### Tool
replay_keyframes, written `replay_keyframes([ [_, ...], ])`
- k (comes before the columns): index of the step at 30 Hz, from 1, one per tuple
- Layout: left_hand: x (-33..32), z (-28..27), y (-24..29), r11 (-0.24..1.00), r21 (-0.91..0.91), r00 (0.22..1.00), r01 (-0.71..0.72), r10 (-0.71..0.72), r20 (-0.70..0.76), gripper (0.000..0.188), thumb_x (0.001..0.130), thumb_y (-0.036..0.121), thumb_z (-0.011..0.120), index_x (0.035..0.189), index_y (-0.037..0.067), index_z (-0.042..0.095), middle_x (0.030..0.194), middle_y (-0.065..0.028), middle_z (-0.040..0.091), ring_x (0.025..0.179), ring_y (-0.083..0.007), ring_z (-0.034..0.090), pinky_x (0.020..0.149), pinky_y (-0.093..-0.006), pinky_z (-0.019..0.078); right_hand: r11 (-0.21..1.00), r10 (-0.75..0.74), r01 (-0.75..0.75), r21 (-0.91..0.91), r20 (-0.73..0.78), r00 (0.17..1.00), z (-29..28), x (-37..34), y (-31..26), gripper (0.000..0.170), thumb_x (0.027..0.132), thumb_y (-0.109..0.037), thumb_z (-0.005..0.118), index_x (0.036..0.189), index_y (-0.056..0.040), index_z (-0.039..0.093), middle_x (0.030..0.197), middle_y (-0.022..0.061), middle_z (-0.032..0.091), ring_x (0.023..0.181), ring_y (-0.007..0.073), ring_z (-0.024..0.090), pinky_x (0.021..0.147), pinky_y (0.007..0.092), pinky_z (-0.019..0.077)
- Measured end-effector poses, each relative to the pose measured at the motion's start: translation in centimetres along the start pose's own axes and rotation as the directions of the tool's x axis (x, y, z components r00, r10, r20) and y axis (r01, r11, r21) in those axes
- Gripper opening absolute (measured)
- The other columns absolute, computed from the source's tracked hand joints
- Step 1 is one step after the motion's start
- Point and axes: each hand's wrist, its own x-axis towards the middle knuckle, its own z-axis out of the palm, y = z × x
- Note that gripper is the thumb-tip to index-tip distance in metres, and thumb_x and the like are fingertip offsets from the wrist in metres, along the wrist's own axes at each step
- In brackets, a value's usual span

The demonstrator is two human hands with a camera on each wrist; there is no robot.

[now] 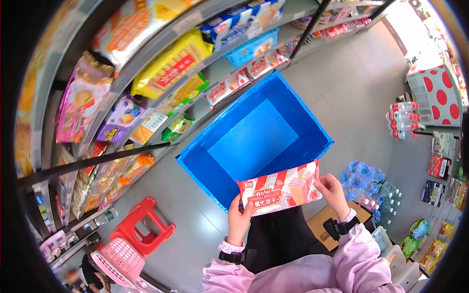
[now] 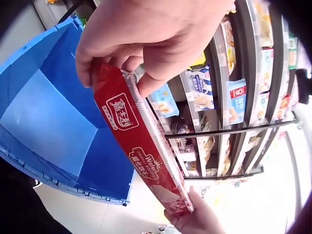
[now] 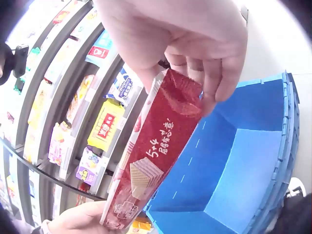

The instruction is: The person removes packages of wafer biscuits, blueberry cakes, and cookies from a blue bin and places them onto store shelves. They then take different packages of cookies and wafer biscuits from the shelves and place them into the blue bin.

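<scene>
A red-and-white packet of wafer biscuits (image 1: 281, 189) is held level between both hands, over the near edge of a blue plastic crate (image 1: 317, 128). My left hand (image 1: 238, 220) pinches its left end, thumb on the printed front. At the other end my right hand (image 1: 334, 194) grips the corner. Seen from the left wrist, the packet's narrow red side (image 2: 131, 129) faces the camera, with the fingers (image 2: 114, 56) bent over its end. In the right wrist view, the thumb and fingers close on the packet's end (image 3: 183, 90). Nothing shows on the crate's floor (image 1: 256, 139).
Shelves of snack packets (image 1: 171, 66) rise along the left and far side. A red stool (image 1: 141, 227) and a pink basket (image 1: 119, 259) stand at the lower left. Shrink-wrapped water bottles (image 1: 364, 178) sit on the floor to the right, near a brown wooden surface (image 1: 325, 219).
</scene>
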Motion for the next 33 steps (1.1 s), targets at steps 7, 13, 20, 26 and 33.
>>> replay_keyframes([
  [7,0.4,-3.9,1.6,0.997,0.056,0.992,-0.06,0.066,-0.109,0.033,0.082,0.012,0.062,0.108,-0.003,0.048,0.088,-0.0078,0.06,0.069,-0.0088,0.056,0.06,-0.0218,0.0458,0.967,-0.133,0.081,0.242,0.207,0.969,2.2,0.2,-4.6,0.031,0.081,0.0,0.059,0.109,0.0022,0.048,0.096,0.0049,0.059,0.085,0.0098,0.057,0.074,0.0232,0.0459],
  [13,7.0,0.8,5.6,0.98,-0.023,0.971,-0.196,0.191,-0.143,0.029,0.081,0.009,0.061,0.106,-0.003,0.052,0.094,-0.0085,0.062,0.075,-0.0098,0.057,0.062,-0.0213,0.0439,0.929,-0.215,0.175,0.327,0.09,0.973,-0.9,6.6,-7.9,0.029,0.081,0.003,0.055,0.11,0.004,0.049,0.101,0.0074,0.059,0.084,0.0115,0.059,0.075,0.0241,0.0472],
  [20,19.6,12.7,11.6,0.963,-0.005,0.962,-0.268,0.268,-0.058,0.034,0.082,0.006,0.057,0.113,-0.004,0.05,0.094,-0.007,0.062,0.073,-0.0084,0.055,0.064,-0.0223,0.0445,0.915,-0.122,0.061,0.4,0.129,0.984,-11.6,21.0,-12.7,0.032,0.086,-0.005,0.052,0.117,0.0005,0.043,0.103,0.0084,0.059,0.091,0.0119,0.058,0.079,0.0245,0.047],
  [26,32.4,20.6,10.6,0.95,0.189,0.957,-0.248,0.271,-0.104,0.031,0.079,0.012,0.059,0.106,-0.004,0.056,0.085,-0.0083,0.062,0.07,-0.0123,0.056,0.063,-0.0259,0.0456,0.935,-0.01,-0.089,0.342,0.277,0.961,-18.0,35.8,-13.7,0.03,0.087,-0.011,0.053,0.114,-0.0011,0.043,0.096,0.0088,0.059,0.082,0.0153,0.061,0.071,0.0279,0.053],
  [33,41.2,22.0,11.2,0.94,0.298,0.955,-0.164,0.227,-0.189,0.025,0.076,0.016,0.058,0.089,-0.005,0.061,0.071,-0.0113,0.062,0.063,-0.0161,0.057,0.059,-0.028,0.0444,0.913,0.064,-0.196,0.358,0.349,0.935,-16.2,46.2,-12.8,0.029,0.087,-0.019,0.053,0.106,0.0024,0.047,0.093,0.0077,0.058,0.081,0.015,0.061,0.071,0.0256,0.0518],
])
